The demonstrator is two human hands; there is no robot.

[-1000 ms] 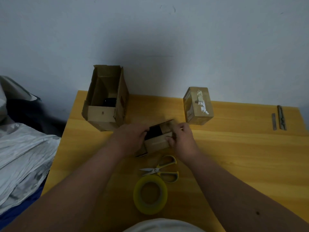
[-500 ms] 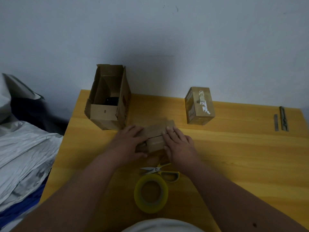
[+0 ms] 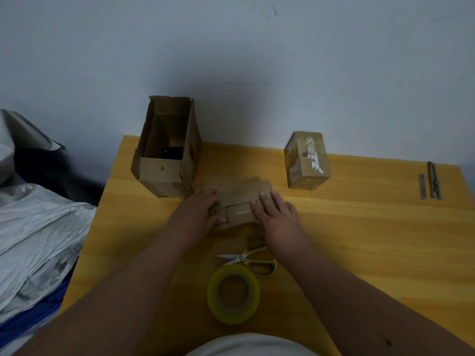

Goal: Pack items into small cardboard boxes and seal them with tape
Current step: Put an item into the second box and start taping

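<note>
I see the small cardboard box [image 3: 240, 201] at table [image 3: 359, 227] centre, flaps down, my left hand [image 3: 196, 214] gripping its 9 o'clock end, right hand [image 3: 276, 214] flat on top, scissors [image 3: 246, 258] and tape roll [image 3: 233, 294] at 6 o'clock, open carton [image 3: 167, 150] at 11, sealed box [image 3: 307, 160] at 2.

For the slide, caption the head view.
Left hand and right hand press the small box shut; tape roll and scissors wait nearby.
</note>
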